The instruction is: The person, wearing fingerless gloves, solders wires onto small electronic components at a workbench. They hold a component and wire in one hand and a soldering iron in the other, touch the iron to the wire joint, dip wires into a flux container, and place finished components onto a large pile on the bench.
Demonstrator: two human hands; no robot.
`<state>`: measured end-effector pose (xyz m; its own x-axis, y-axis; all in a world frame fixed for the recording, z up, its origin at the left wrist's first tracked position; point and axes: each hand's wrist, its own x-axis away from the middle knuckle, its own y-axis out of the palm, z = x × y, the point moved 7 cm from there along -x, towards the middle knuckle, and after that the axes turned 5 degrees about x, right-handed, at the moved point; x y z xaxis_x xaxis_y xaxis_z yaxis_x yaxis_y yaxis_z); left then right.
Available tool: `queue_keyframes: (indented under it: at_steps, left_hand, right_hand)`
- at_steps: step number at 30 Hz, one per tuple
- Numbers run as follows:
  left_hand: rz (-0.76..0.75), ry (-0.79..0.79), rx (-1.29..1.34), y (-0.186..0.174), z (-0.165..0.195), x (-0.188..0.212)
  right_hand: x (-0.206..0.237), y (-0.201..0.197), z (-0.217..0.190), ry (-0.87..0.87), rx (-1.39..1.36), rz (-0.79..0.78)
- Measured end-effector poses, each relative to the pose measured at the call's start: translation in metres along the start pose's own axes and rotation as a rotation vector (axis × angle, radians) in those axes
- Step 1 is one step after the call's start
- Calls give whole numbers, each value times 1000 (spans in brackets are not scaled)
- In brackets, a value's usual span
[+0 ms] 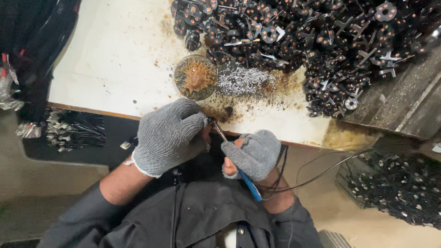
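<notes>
Both my hands wear grey knit gloves and meet at the near edge of the white worktable (115,59). My left hand (167,135) is closed around a small dark part (210,121), mostly hidden by the glove. My right hand (252,154) grips a soldering iron (250,183) with a blue handle. The iron's metal tip (219,132) points up-left and touches the part beside my left thumb. The iron's black cables run off to the right.
A round dish of brown flux (196,77) stands just beyond my hands beside a heap of silvery solder bits (243,80). A big pile of black round parts (303,36) fills the table's far right. More parts lie in trays at the left (73,131) and lower right (399,188).
</notes>
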<state>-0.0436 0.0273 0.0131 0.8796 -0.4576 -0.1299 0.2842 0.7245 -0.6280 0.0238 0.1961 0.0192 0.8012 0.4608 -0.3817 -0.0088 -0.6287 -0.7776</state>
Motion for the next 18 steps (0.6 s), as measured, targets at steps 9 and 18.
queue_keyframes:
  at_steps: [9,18]
  left_hand:
    - [-4,-8,-30,1,1,-1]
    - [-27,-12,-28,2,-2,0]
  right_hand:
    - [7,-5,11,154,-80,134]
    - [3,-5,8,73,-104,75]
